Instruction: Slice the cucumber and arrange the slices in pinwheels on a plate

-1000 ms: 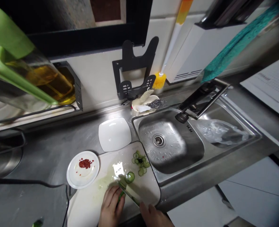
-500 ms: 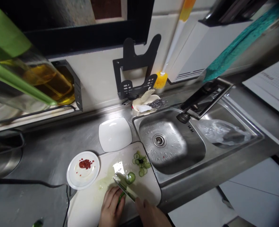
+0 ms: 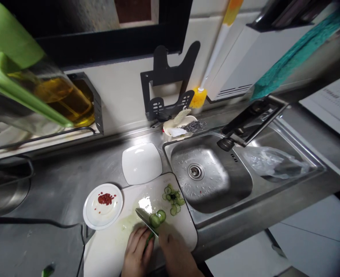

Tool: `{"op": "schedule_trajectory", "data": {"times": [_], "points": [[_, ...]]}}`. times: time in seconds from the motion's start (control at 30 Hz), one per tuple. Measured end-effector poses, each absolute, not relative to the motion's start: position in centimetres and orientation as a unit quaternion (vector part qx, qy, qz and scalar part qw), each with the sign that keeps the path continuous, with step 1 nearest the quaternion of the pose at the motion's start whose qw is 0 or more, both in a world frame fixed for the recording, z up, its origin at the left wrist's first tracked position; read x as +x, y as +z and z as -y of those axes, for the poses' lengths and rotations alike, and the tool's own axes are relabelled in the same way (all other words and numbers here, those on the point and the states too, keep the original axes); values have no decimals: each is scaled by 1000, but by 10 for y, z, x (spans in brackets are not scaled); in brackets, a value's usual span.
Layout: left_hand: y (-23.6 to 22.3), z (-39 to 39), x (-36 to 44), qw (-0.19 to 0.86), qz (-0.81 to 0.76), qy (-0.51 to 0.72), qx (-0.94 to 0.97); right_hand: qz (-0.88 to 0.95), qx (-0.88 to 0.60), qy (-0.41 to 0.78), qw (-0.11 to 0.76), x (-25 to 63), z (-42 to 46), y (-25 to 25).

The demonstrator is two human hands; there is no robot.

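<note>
My left hand [image 3: 137,250] is closed over a piece of cucumber [image 3: 149,239], of which only a green edge shows by the fingers. My right hand [image 3: 174,250] grips a kitchen knife [image 3: 145,220], its blade slanting up and left beside the left fingertips. Fresh cucumber slices [image 3: 157,218] lie against the far side of the blade. Further right, a cluster of cucumber slices [image 3: 173,199] rests near the edge of the white cutting board [image 3: 106,248]. The knife handle is hidden in my right hand.
A round plate [image 3: 92,213] with chopped red bits overlaps the board's left side. Behind the board sits a white square plate [image 3: 141,163]. To the right is a steel sink [image 3: 210,169] with a black faucet [image 3: 239,127]; a plastic bag [image 3: 270,161] lies in the second basin.
The knife and my right hand have shifted left. Another cucumber slice now lies beside the blade. My left hand keeps its hold on the cucumber.
</note>
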State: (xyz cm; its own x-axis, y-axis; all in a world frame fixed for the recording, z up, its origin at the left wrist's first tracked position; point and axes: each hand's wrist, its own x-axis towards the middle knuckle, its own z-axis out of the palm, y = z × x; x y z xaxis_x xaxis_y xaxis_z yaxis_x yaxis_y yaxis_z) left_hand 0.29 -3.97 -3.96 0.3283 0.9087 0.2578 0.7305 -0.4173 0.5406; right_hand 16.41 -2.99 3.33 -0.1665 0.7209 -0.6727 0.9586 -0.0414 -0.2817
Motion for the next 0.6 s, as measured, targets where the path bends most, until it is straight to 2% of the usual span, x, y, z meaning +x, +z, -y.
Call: {"op": "schedule_trajectory", "data": {"times": [0.23,0.5,0.6], "points": [[-36,39,6,162,-522,281,789,-668,631,-372,131,184,39,32],[-31,38,6,165,-524,282,787,-638,622,-413,188,200,42,61],[-30,38,6,170,-525,279,786,-649,614,-413,179,202,51,64]]}}
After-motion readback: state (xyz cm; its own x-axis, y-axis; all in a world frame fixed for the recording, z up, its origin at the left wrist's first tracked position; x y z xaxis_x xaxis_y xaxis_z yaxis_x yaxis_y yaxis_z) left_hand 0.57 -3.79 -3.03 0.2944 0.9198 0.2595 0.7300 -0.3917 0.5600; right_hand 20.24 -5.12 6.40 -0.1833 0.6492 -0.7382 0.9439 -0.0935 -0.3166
